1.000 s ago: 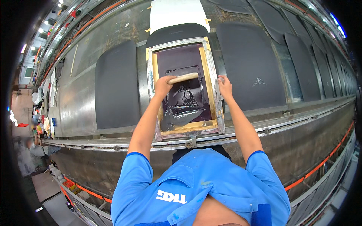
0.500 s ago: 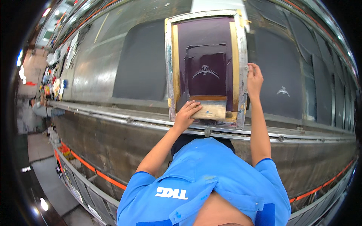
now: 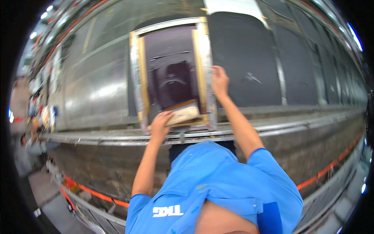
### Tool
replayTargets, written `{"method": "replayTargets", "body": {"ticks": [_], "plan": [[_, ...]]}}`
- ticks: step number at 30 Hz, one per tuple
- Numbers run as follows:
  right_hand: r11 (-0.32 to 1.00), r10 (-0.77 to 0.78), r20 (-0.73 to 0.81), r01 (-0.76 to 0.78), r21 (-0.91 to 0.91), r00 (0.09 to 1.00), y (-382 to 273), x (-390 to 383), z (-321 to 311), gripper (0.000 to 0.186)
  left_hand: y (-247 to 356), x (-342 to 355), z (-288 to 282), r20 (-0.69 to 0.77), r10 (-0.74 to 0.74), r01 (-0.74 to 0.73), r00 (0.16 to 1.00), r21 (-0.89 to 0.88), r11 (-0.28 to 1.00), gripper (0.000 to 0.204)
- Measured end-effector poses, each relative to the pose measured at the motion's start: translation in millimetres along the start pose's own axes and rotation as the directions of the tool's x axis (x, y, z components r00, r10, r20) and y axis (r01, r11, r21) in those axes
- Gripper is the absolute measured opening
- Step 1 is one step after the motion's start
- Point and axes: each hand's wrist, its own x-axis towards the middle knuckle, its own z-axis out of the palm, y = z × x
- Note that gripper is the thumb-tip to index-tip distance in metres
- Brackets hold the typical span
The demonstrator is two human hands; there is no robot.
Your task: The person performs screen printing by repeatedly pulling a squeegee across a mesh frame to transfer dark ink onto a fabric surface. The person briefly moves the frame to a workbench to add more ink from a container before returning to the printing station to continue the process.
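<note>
"What do the hands hold?"
"The left hand [image 3: 160, 123] grasps a pale squeegee [image 3: 184, 114]. The right hand [image 3: 220, 82] bends its fingers at the right edge of the frame [image 3: 134, 64]; I can't tell whether they grip."
"Where's the squeegee?"
"Slanted inside the frame, near the person's end."
"What else is in there?"
"A purple screen [image 3: 167, 42] carrying dark ink [image 3: 177, 70]."
"Beyond it?"
"A dark panel [image 3: 241, 46] just right, on the metal table [image 3: 97, 89]."

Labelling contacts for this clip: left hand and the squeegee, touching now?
Touching. The head view shows the left hand with its fingers over the left end of the pale squeegee, no gap between them, despite some blur.
</note>
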Motion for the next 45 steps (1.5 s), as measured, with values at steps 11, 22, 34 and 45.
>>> {"method": "replayTargets", "body": {"ticks": [11, 22, 34, 45], "plan": [[0.980, 0.197, 0.043, -0.198, 0.014, 0.979, 10, -10, 37, 0.020, -45, 6, -6, -0.002, -0.074, 0.074, 0.997, -0.048, 0.996, 0.057], [0.846, 0.215, 0.263, -0.045, -0.531, 0.940, 23, 4, 40, 0.026, -134, 152, -31, -0.116, 0.069, -0.081, 0.991, -0.096, 0.992, 0.041], [0.878, -0.095, 0.684, 0.384, -0.284, 0.724, -23, 80, 129, 0.038, -168, 266, -29, 0.041, 0.037, -0.037, 0.999, -0.001, 0.999, 0.038], [0.925, -0.107, 0.641, 0.312, -0.215, 0.760, -41, -116, 59, 0.051, -117, 72, -7, 0.036, 0.045, -0.046, 0.998, 0.013, 0.999, 0.051]]}}
